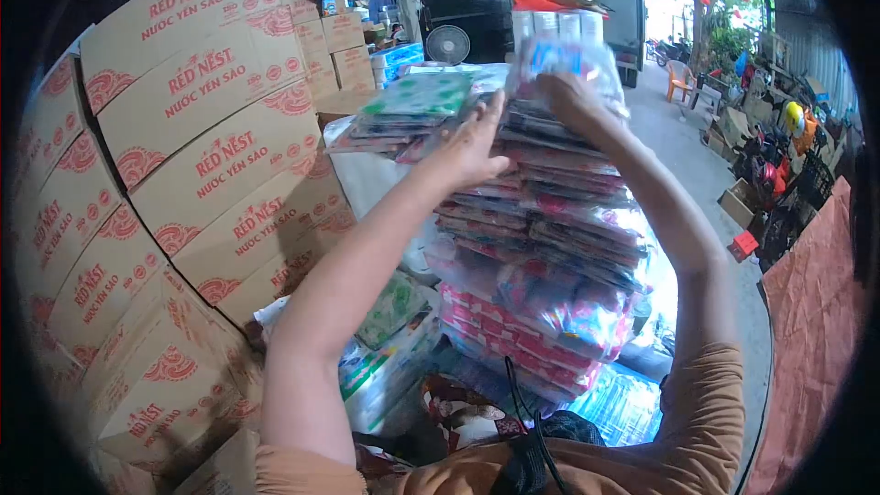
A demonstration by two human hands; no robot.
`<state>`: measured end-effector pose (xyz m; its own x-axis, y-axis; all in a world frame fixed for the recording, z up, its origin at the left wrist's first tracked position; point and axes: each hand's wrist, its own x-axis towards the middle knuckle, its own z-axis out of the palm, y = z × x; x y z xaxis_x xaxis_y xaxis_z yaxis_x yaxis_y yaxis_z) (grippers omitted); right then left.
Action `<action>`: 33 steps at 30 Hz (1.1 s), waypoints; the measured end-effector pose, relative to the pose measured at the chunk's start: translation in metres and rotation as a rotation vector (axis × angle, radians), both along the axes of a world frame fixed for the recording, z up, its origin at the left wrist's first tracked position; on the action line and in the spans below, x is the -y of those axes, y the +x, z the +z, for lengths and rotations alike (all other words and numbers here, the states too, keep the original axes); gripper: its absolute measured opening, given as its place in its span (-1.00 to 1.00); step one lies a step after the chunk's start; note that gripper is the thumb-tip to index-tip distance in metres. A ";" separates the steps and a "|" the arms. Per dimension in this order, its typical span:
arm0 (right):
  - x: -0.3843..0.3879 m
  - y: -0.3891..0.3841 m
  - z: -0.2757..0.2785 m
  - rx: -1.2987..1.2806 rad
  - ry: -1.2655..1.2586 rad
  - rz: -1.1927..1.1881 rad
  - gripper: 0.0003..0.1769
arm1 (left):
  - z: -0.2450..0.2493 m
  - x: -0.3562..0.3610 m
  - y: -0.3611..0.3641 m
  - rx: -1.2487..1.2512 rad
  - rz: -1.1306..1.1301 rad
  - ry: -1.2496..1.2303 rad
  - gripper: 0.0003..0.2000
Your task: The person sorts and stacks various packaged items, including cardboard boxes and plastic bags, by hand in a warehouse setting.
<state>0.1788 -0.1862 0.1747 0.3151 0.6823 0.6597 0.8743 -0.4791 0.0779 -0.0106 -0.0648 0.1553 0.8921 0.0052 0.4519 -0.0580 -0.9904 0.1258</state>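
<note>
Both my arms reach forward over a tall stack of flat plastic-wrapped packets [541, 220]. My left hand [474, 145] is open, its fingers stretched out along the near side of the stack's top. Beside it on the left lies a pile of packets with a green-and-white one [422, 94] on top. My right hand [570, 101] is closed on the near edge of a clear plastic-wrapped packet [566, 60] with blue print, above the stack's right part. That packet and hand are smeared by motion, and the fingertips are partly hidden.
Stacked Red Nest cartons [220, 82] rise along the left. Pink packs [522, 339] and a blue wrapped bundle [623, 399] sit low in front of me. White cylinders [568, 26] stand behind the stack, near a fan [448, 44]. An orange chair [679, 79] stands farther back right.
</note>
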 end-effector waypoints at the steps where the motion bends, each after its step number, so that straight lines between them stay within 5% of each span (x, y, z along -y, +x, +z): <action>1: -0.004 0.011 -0.014 0.027 -0.037 0.016 -0.81 | -0.004 0.002 0.008 0.015 -0.032 0.006 -0.10; 7: 0.001 -0.016 0.005 -0.169 -0.060 0.127 -0.65 | -0.026 -0.004 0.017 0.068 -0.090 0.009 -0.13; 8: 0.002 -0.019 0.004 -0.136 0.005 0.147 -0.64 | -0.021 0.004 0.005 0.019 0.052 0.037 -0.16; 12: -0.002 -0.086 0.002 -0.006 0.126 0.295 -0.58 | -0.023 -0.016 -0.013 0.106 -0.093 0.010 -0.27; 14: -0.015 -0.116 -0.007 -0.160 0.156 0.429 -0.56 | -0.006 -0.009 -0.052 0.006 -0.031 -0.070 -0.35; 16: -0.026 -0.149 -0.023 -0.110 0.101 0.598 -0.56 | -0.006 -0.020 -0.070 -0.215 -0.136 0.159 -0.38; 19: -0.075 -0.165 -0.062 0.142 -0.138 0.564 -0.59 | -0.066 -0.072 -0.084 -0.249 -0.023 0.098 -0.39; 20: -0.082 -0.188 -0.068 -0.144 -0.154 0.573 -0.62 | -0.080 -0.088 -0.090 -0.362 0.067 0.051 -0.36; 22: -0.132 -0.182 -0.128 -0.017 -0.102 0.671 -0.66 | -0.098 -0.092 -0.123 -0.449 0.277 -0.136 -0.38; 24: -0.170 -0.194 -0.184 -0.371 -0.202 0.590 -0.60 | -0.129 -0.101 -0.144 -0.643 0.549 -0.154 -0.37; 26: -0.193 -0.218 -0.237 -0.407 -0.340 0.515 -0.46 | -0.200 -0.131 -0.158 -0.535 0.621 -0.116 -0.39; 28: -0.218 -0.218 -0.318 -0.336 -0.231 0.714 -0.42 | -0.255 -0.154 -0.170 -0.640 0.597 -0.369 -0.36; 30: -0.230 -0.231 -0.391 -0.052 -0.249 0.530 -0.45 | -0.330 -0.169 -0.185 -0.591 0.729 -0.338 -0.27; 32: -0.218 -0.242 -0.398 -0.047 -0.508 0.498 -0.25 | -0.344 -0.161 -0.206 -0.685 0.765 -0.426 -0.19; 33: -0.219 -0.241 -0.419 0.017 -0.432 0.505 -0.25 | -0.348 -0.156 -0.214 -0.707 0.803 -0.429 -0.17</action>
